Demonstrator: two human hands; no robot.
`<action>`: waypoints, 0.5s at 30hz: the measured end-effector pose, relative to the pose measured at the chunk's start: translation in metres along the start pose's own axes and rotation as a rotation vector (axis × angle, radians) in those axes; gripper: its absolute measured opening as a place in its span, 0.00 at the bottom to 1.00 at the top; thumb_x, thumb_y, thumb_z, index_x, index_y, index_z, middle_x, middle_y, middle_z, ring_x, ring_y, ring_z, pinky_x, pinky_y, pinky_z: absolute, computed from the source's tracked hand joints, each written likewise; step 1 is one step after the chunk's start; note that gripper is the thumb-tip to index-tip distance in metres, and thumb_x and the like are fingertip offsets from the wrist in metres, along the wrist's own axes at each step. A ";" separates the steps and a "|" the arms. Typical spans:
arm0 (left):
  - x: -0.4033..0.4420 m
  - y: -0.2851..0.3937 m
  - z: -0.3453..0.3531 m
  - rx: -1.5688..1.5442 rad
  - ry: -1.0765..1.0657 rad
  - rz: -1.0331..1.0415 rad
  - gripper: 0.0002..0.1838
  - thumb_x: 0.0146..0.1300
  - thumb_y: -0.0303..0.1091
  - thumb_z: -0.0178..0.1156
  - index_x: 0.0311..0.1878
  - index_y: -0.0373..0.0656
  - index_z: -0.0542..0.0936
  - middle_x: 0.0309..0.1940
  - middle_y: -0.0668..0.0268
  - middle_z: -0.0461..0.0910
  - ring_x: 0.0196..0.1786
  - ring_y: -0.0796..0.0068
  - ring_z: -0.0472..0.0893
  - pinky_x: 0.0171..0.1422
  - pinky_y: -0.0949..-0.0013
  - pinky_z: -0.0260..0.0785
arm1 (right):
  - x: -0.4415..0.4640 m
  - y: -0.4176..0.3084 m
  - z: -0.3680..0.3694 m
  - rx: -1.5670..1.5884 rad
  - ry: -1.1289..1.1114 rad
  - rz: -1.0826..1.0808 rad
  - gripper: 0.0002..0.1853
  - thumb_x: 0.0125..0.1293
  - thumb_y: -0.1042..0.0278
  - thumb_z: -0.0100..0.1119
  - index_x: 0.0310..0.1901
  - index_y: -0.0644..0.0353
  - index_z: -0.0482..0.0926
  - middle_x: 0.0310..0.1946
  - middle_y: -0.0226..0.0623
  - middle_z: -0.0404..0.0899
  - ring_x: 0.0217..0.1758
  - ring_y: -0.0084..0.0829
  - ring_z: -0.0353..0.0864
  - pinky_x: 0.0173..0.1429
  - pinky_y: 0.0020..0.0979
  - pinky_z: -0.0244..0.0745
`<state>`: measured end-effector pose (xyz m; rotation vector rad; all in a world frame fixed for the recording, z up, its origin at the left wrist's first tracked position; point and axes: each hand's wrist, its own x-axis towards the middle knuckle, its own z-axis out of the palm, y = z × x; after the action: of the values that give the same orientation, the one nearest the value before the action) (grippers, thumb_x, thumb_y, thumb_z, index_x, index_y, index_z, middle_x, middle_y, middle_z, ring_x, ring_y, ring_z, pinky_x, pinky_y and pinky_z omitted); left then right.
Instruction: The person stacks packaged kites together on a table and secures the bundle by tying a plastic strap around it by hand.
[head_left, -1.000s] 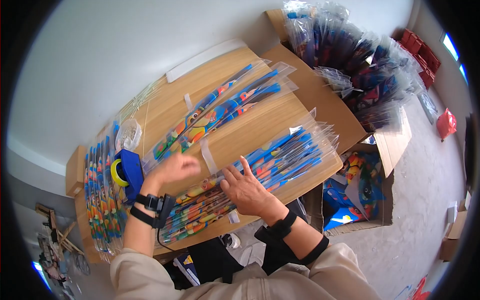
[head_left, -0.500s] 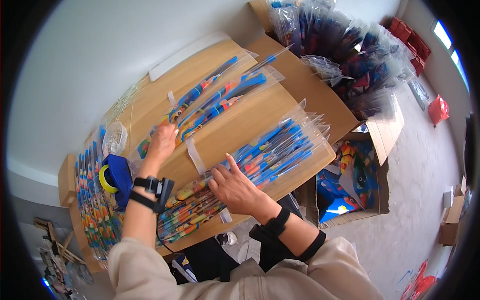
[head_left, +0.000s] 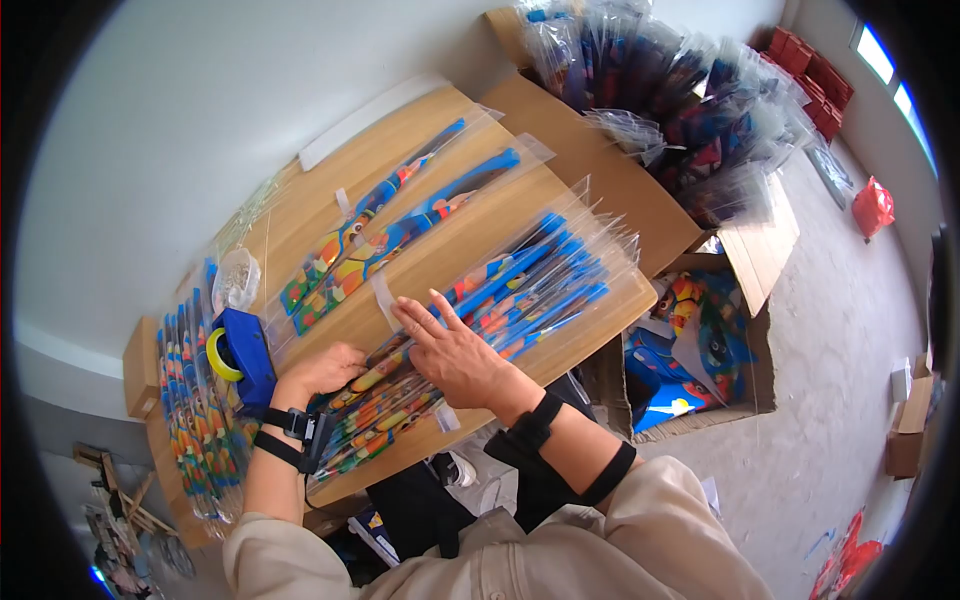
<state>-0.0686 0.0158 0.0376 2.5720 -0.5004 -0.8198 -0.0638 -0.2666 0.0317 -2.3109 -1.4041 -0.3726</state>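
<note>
The wooden table (head_left: 400, 140) fills the middle of the view, its far side near the wall. Past its right end, a crowded mass of sleeved bundles (head_left: 660, 90) stands beside a broad cardboard flap (head_left: 590, 160), and nearer, an open carton (head_left: 762, 355) holds loose printed pieces in blue, red and yellow.

Along the near side of the table lies the pile of packets (head_left: 520, 270): long, narrow printed pieces in transparent sleeves, blue ends toward the right, side by side and partly overlapping. A second row of packets (head_left: 195, 390) lies at the table's left end, and two separate packets (head_left: 375, 200) lie farther back.

Each packet looks light, soft across its width and a little stiff along its length. The film probably slides easily against its neighbours, so a hold around the printed middle seems surer than one on the loose sleeve ends, which would likely crease.

The right hand (head_left: 455, 355) rests over the pile, fingers extended and spread, wrapped around nothing that shows. The left hand (head_left: 330, 370) is at the pile's left part with fingers curled; the fingertips are partly hidden, so I cannot tell whether they pinch a sleeve. Just beside it sits the blue tape dispenser (head_left: 250, 355), with a small plastic tub (head_left: 220, 288) behind
</note>
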 end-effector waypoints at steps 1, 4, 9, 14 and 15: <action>0.002 -0.007 0.002 0.058 -0.012 0.109 0.09 0.60 0.29 0.58 0.37 0.31 0.77 0.32 0.49 0.77 0.38 0.53 0.78 0.45 0.59 0.69 | 0.000 0.000 0.006 -0.005 -0.012 0.011 0.14 0.44 0.71 0.61 0.35 0.64 0.79 0.60 0.55 0.68 0.73 0.46 0.59 0.78 0.60 0.38; 0.006 0.002 -0.015 0.083 -0.185 0.120 0.12 0.59 0.32 0.60 0.40 0.32 0.78 0.35 0.49 0.79 0.41 0.53 0.79 0.46 0.59 0.70 | 0.007 -0.002 0.000 0.030 -0.151 0.052 0.13 0.42 0.72 0.61 0.34 0.63 0.79 0.47 0.51 0.74 0.63 0.46 0.69 0.77 0.59 0.40; 0.041 -0.002 -0.054 -0.040 0.259 -0.042 0.28 0.56 0.41 0.64 0.59 0.36 0.75 0.56 0.52 0.76 0.59 0.58 0.76 0.64 0.62 0.67 | 0.010 0.001 0.003 0.116 -0.236 0.085 0.12 0.40 0.76 0.59 0.32 0.63 0.76 0.33 0.47 0.74 0.48 0.47 0.75 0.72 0.54 0.54; 0.106 0.000 -0.053 0.433 0.590 -0.244 0.44 0.52 0.48 0.69 0.70 0.42 0.63 0.73 0.51 0.58 0.75 0.54 0.58 0.76 0.54 0.52 | 0.008 0.005 0.009 0.062 -0.126 0.031 0.14 0.41 0.73 0.59 0.34 0.65 0.74 0.33 0.48 0.74 0.47 0.48 0.76 0.68 0.50 0.59; 0.112 0.006 -0.054 0.461 0.611 -0.371 0.49 0.50 0.49 0.71 0.72 0.43 0.59 0.73 0.48 0.55 0.75 0.51 0.55 0.77 0.54 0.50 | 0.008 0.005 0.009 0.019 -0.122 0.012 0.16 0.43 0.71 0.60 0.36 0.65 0.74 0.33 0.48 0.76 0.46 0.48 0.77 0.68 0.51 0.59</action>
<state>0.0488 -0.0253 0.0286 3.1933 -0.0150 0.0330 -0.0553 -0.2583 0.0261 -2.3607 -1.4434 -0.2173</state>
